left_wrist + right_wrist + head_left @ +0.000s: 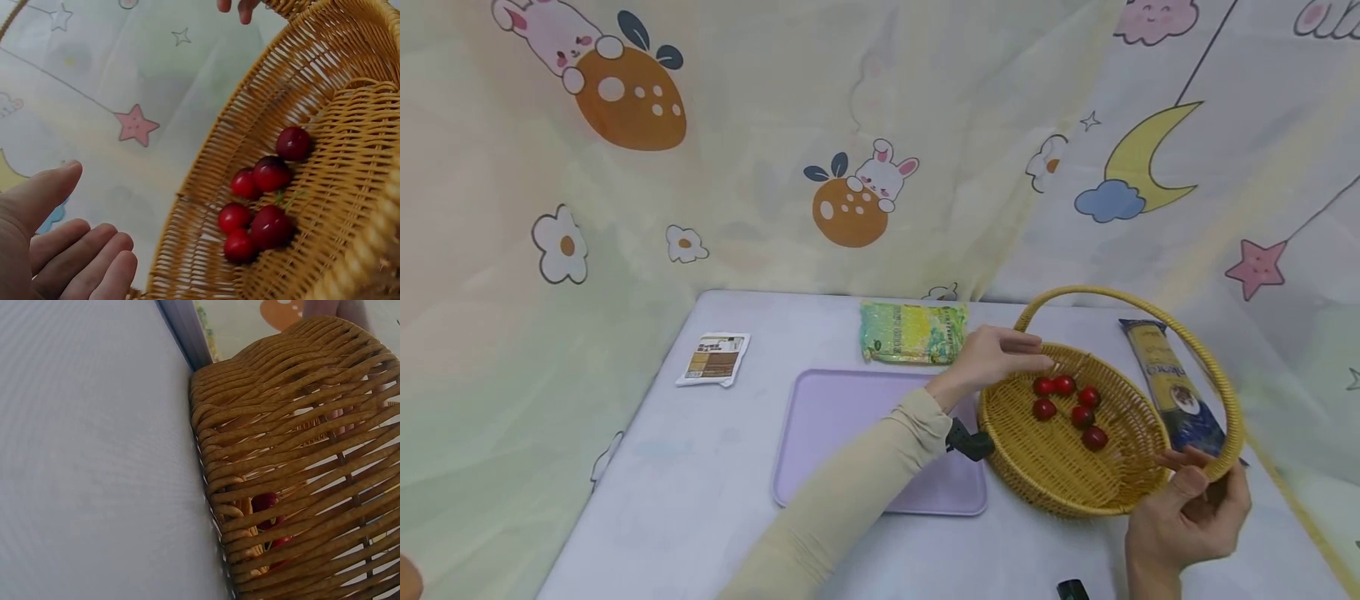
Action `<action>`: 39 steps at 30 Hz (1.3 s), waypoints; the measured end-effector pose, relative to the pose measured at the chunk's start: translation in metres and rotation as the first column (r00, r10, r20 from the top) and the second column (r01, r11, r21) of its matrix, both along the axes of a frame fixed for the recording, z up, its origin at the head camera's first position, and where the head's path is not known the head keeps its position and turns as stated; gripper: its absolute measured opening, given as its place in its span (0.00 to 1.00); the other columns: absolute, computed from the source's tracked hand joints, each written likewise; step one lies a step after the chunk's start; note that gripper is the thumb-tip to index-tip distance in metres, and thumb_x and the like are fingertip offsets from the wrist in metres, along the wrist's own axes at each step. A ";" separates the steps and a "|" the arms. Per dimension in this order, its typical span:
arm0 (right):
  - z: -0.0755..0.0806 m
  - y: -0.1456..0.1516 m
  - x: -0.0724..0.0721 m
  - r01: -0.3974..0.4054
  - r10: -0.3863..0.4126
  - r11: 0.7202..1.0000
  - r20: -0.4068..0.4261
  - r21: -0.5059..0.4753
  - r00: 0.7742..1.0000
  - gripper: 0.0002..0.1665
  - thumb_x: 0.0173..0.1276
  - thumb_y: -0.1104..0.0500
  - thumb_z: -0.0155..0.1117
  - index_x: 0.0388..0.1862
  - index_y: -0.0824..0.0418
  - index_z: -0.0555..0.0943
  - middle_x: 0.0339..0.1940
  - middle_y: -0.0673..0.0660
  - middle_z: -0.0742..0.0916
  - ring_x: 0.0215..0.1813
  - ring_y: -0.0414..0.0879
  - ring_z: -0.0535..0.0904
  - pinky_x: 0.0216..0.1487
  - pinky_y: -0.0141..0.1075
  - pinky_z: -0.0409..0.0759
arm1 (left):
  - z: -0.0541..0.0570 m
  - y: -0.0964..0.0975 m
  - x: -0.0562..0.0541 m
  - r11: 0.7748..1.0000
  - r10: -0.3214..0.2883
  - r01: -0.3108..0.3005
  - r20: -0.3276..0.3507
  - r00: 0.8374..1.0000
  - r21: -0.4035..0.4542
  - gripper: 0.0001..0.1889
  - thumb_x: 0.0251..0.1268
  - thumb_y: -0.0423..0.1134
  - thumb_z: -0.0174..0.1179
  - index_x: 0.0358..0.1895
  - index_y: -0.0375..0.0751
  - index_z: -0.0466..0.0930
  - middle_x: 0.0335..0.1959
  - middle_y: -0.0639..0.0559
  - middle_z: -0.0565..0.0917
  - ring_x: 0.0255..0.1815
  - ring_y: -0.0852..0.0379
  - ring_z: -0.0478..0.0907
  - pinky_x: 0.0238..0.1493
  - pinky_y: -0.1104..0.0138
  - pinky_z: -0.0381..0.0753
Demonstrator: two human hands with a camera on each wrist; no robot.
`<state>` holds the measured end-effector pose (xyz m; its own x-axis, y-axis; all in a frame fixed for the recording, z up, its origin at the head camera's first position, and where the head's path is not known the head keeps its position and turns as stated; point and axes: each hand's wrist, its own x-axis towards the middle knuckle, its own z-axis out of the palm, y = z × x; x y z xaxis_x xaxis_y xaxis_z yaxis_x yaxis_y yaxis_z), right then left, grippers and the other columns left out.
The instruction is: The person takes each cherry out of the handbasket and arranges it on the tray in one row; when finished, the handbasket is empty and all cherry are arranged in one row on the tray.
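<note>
A yellow wicker basket (pixel 1037 475) with a tall arched handle stands on the right of the table, its near edge overlapping the tray's right side in the head view. Several dark red cherries (pixel 1082 417) lie inside it, one with a green stem in the left wrist view. My left hand (pixel 992 358) reaches over the far left rim by the handle's foot, fingers extended and thumb apart, with nothing between them in the left wrist view. At the near right side, my right hand (pixel 1191 517) grips the basket where the handle meets the rim. The right wrist view shows the woven wall (pixel 294 437) close up.
A lilac tray (pixel 880 383) lies left of the basket, partly under my left forearm. Behind it is a green-yellow packet (pixel 913 333). A small white-and-brown sachet (pixel 715 358) lies far left. Right of the basket lies a blue-gold bag (pixel 1172 387). A printed curtain hangs behind.
</note>
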<state>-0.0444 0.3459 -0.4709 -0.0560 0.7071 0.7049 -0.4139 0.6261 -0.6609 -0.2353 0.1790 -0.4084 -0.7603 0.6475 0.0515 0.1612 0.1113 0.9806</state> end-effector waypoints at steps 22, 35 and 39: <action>-0.007 0.002 0.002 -0.013 0.014 0.999 -0.010 0.029 1.000 0.31 0.78 0.47 0.62 0.60 0.75 0.76 0.43 0.49 0.85 0.39 0.35 0.83 0.45 0.20 0.79 | -0.035 0.051 0.016 0.992 0.023 -0.023 0.003 1.000 -0.122 0.20 0.65 0.47 0.74 0.58 0.45 0.89 0.50 0.56 0.91 0.43 0.67 0.86 0.43 0.72 0.83; -0.002 -0.001 -0.003 -0.008 0.009 0.999 -0.030 0.035 0.999 0.29 0.79 0.48 0.62 0.58 0.75 0.77 0.43 0.50 0.86 0.39 0.35 0.84 0.44 0.20 0.79 | -0.032 0.056 0.015 0.941 -0.007 -0.054 -0.180 0.984 -0.333 0.18 0.59 0.39 0.78 0.53 0.42 0.91 0.46 0.56 0.92 0.35 0.64 0.85 0.32 0.75 0.81; -0.003 0.003 -0.001 0.010 -0.010 0.999 -0.012 0.047 1.000 0.29 0.79 0.48 0.61 0.58 0.75 0.77 0.43 0.50 0.86 0.40 0.35 0.84 0.45 0.20 0.79 | -0.034 0.060 0.016 0.909 -0.043 -0.039 -0.188 0.981 -0.414 0.17 0.56 0.39 0.80 0.49 0.44 0.92 0.46 0.57 0.92 0.29 0.64 0.83 0.28 0.76 0.79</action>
<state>-0.0458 0.3484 -0.4739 -0.0404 0.6734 0.7382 -0.4150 0.6608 -0.6254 -0.2189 0.2386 -0.4419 -0.7617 0.6431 -0.0795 0.3388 0.4998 0.7971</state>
